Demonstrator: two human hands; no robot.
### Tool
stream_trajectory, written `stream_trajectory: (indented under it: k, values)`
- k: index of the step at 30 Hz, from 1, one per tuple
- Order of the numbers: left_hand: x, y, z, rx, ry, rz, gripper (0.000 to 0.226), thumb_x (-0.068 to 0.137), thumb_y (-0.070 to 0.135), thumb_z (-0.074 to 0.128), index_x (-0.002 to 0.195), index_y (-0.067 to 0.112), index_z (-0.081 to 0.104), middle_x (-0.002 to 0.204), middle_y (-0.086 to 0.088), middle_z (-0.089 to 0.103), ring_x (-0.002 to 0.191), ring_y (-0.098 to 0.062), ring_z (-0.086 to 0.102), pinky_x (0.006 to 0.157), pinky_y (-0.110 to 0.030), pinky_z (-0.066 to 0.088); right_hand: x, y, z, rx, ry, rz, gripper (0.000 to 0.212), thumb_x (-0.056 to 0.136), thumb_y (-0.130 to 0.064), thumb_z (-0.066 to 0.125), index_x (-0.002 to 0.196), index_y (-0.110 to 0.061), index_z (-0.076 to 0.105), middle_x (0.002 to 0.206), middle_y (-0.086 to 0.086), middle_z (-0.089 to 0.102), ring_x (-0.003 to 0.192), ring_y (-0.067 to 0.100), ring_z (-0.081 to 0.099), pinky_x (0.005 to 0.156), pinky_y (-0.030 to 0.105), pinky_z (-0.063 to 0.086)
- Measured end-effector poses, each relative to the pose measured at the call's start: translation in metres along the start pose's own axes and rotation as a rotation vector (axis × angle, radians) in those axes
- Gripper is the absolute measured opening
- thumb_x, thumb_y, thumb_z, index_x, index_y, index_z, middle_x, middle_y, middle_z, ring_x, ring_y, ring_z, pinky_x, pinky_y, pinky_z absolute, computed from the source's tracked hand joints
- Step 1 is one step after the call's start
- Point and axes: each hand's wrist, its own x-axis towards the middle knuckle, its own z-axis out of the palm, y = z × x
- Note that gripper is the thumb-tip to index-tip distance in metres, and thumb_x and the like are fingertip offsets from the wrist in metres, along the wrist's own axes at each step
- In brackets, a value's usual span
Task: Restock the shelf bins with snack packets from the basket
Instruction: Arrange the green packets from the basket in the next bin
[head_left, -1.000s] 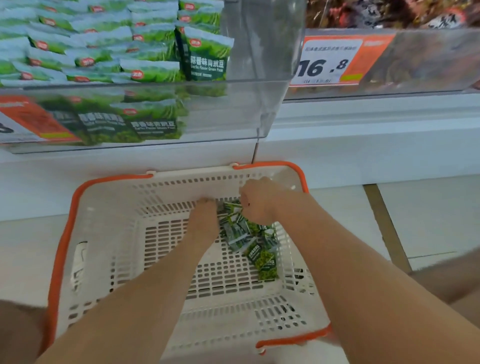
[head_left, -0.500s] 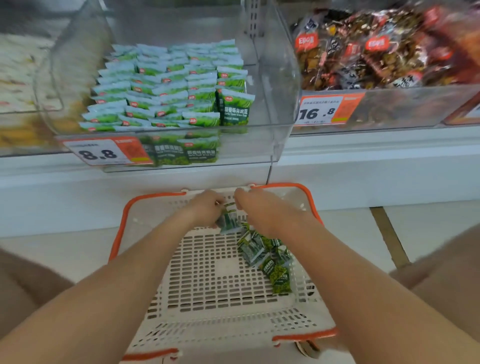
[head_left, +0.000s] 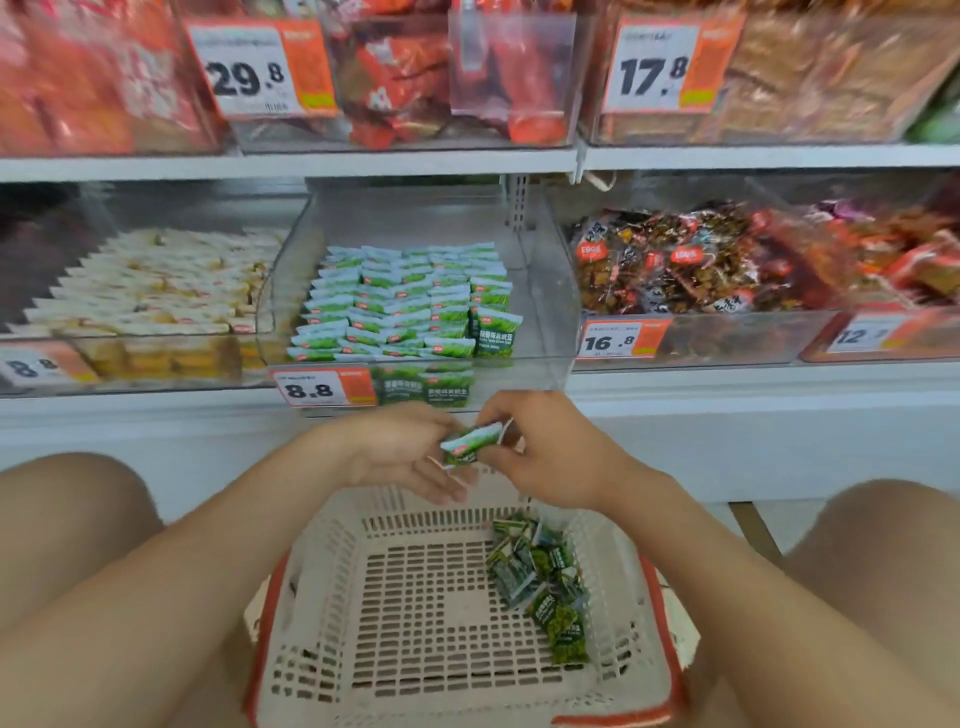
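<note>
A green snack packet (head_left: 470, 441) sits just below the middle of the frame, held between both hands above the basket (head_left: 660, 597). The right hand (head_left: 550, 457) pinches the packet's right end between thumb and curled fingers. The left hand (head_left: 400, 452) takes its left end, thumb over the top and fingers stretched loosely beneath, palm turned up. The packet lies tilted, its paler end toward the right hand.

The basket, white mesh with an orange rim, fills the lower middle of the frame. A pile of green packets (head_left: 540, 582) lies against its right wall, directly under the right wrist and well apart from the held packet.

Just above the hands, in the middle of the frame, stands the clear bin (head_left: 545, 312), with rows of green packets (head_left: 410, 301) packed across its left and centre. An 8.8 price tag (head_left: 322, 387) is fixed to its front, left of the hands. A bin of pale packets (head_left: 156, 291) lies to its left and a bin of dark brown packets (head_left: 675, 260) to its right.
</note>
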Motion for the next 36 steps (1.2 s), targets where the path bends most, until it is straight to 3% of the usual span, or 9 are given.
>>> stream_trajectory:
  k: [3, 6, 8, 15, 20, 24, 28, 31, 36]
  values:
    - [-0.019, 0.016, -0.002, 0.050, 0.015, 0.122, 0.034, 0.100, -0.007, 0.050, 0.123, 0.013, 0.065, 0.119, -0.017, 0.074, 0.107, -0.029, 0.074, 0.100, -0.047, 0.056, -0.001, -0.011, -0.016, 0.160, 0.098, 0.036, 0.008, 0.090, -0.018, 0.073, 0.097, -0.020, 0.072, 0.083, -0.008, 0.072, 0.080, 0.006, 0.068, 0.067, 0.027, 0.055]
    - [-0.032, 0.031, 0.001, 0.312, 0.198, 0.307, 0.028, 0.093, -0.001, 0.062, 0.107, 0.023, 0.068, 0.102, -0.007, 0.072, 0.095, -0.017, 0.068, 0.082, -0.034, 0.053, 0.003, -0.018, -0.022, 0.356, 0.241, 0.135, 0.008, 0.088, -0.021, 0.074, 0.093, -0.015, 0.073, 0.083, -0.002, 0.074, 0.081, 0.013, 0.071, 0.072, 0.039, 0.060]
    - [-0.033, 0.035, 0.006, 0.270, 0.293, 0.433, 0.022, 0.088, 0.008, 0.071, 0.107, 0.018, 0.068, 0.099, -0.010, 0.073, 0.095, -0.028, 0.069, 0.086, -0.045, 0.055, 0.007, -0.018, -0.022, 0.400, 0.345, 0.194, 0.022, 0.087, -0.028, 0.073, 0.087, -0.007, 0.068, 0.076, 0.010, 0.071, 0.072, 0.026, 0.068, 0.069, 0.046, 0.056]
    - [-0.028, 0.036, 0.011, 0.089, 0.410, 0.579, 0.019, 0.087, 0.011, 0.083, 0.102, 0.016, 0.072, 0.092, -0.012, 0.077, 0.089, -0.025, 0.075, 0.081, -0.025, 0.058, 0.014, -0.017, -0.026, 0.643, 0.375, 0.312, 0.039, 0.095, -0.024, 0.074, 0.081, 0.008, 0.059, 0.068, 0.011, 0.045, 0.065, 0.017, 0.043, 0.065, 0.034, 0.038]
    - [-0.029, 0.041, 0.009, -0.011, 0.433, 0.620, 0.022, 0.087, 0.007, 0.083, 0.098, 0.023, 0.071, 0.085, -0.005, 0.078, 0.081, -0.024, 0.076, 0.079, -0.034, 0.064, 0.019, -0.022, -0.031, 0.730, 0.379, 0.290, 0.022, 0.095, -0.032, 0.074, 0.109, -0.016, 0.070, 0.078, 0.003, 0.067, 0.068, 0.013, 0.059, 0.062, 0.033, 0.053]
    - [-0.024, 0.043, 0.003, 0.170, 0.633, 0.719, 0.027, 0.081, 0.019, 0.089, 0.099, 0.028, 0.071, 0.082, 0.007, 0.073, 0.074, -0.008, 0.070, 0.072, -0.021, 0.058, 0.029, -0.019, -0.046, 0.532, 0.447, 0.165, 0.022, 0.092, -0.025, 0.078, 0.112, -0.019, 0.072, 0.065, -0.008, 0.067, 0.055, 0.008, 0.056, 0.055, 0.029, 0.046]
    - [-0.011, 0.038, -0.012, 0.603, 0.850, 0.723, 0.025, 0.094, 0.030, 0.075, 0.118, 0.025, 0.069, 0.113, 0.008, 0.069, 0.097, -0.009, 0.065, 0.086, -0.022, 0.046, 0.047, -0.001, -0.062, 0.043, 0.604, 0.141, 0.021, 0.091, -0.027, 0.078, 0.108, -0.021, 0.066, 0.087, -0.006, 0.072, 0.082, 0.020, 0.068, 0.077, 0.039, 0.053]
    - [-0.001, 0.038, -0.022, 0.787, 0.875, 0.688, 0.027, 0.101, 0.032, 0.064, 0.125, 0.020, 0.067, 0.126, 0.000, 0.067, 0.122, -0.024, 0.057, 0.104, -0.041, 0.044, 0.066, 0.003, -0.063, -0.238, 0.424, 0.163, 0.031, 0.096, -0.027, 0.072, 0.123, -0.015, 0.063, 0.103, 0.010, 0.069, 0.102, 0.035, 0.058, 0.077, 0.038, 0.041]
    - [0.009, 0.043, -0.030, 0.884, 0.852, 0.609, 0.031, 0.102, 0.030, 0.058, 0.131, 0.019, 0.065, 0.131, -0.004, 0.063, 0.123, -0.029, 0.055, 0.102, -0.045, 0.045, 0.104, 0.007, -0.048, -0.434, 0.174, 0.246, 0.030, 0.094, -0.016, 0.075, 0.117, -0.004, 0.060, 0.111, 0.020, 0.060, 0.102, 0.043, 0.059, 0.079, 0.044, 0.051]
